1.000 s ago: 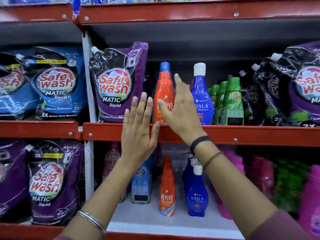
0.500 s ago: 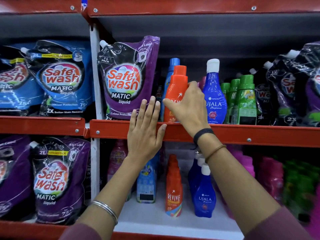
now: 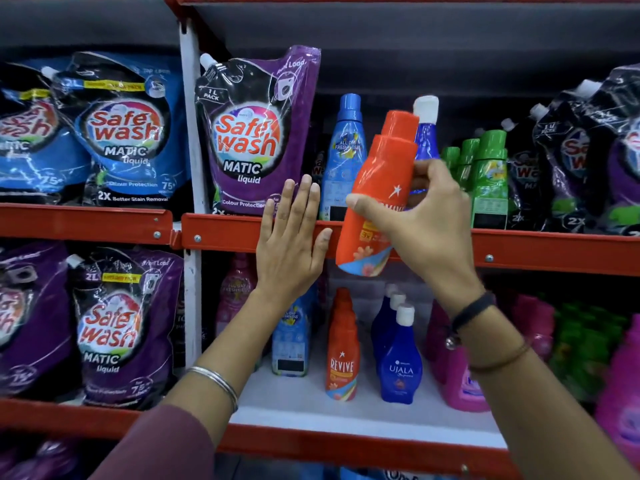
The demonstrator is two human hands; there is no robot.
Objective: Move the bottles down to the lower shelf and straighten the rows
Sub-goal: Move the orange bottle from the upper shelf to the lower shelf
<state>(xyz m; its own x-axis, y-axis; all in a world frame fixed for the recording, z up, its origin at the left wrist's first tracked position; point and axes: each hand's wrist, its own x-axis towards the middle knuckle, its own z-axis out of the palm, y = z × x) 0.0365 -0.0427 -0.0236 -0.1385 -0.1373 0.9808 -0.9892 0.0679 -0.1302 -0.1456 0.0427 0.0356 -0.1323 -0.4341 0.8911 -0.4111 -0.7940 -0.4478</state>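
Note:
My right hand (image 3: 422,223) is shut on an orange Revive bottle (image 3: 379,188), held tilted in front of the upper shelf's red rail (image 3: 228,233), its base below the rail. My left hand (image 3: 291,244) is open and flat against that rail. On the upper shelf stand a light blue bottle (image 3: 344,154), a dark blue Ujala bottle with a white cap (image 3: 426,133) partly hidden behind the orange one, and green bottles (image 3: 488,178). The lower shelf (image 3: 311,407) holds another Revive bottle (image 3: 342,351), Ujala bottles (image 3: 401,362) in a row, and a light blue bottle (image 3: 289,337).
Safewash pouches stand left of the bottles: purple (image 3: 256,133) on the upper shelf, blue (image 3: 117,129) and purple (image 3: 114,327) in the left bay. Black pouches (image 3: 568,161) stand at the upper right. Pink bottles (image 3: 460,379) and green bottles fill the lower right. A white upright (image 3: 192,299) divides the bays.
My right hand closed on the orange Revive bottle and lifted it off the upper shelf, toward me and tilted. My left hand stayed flat on the rail.

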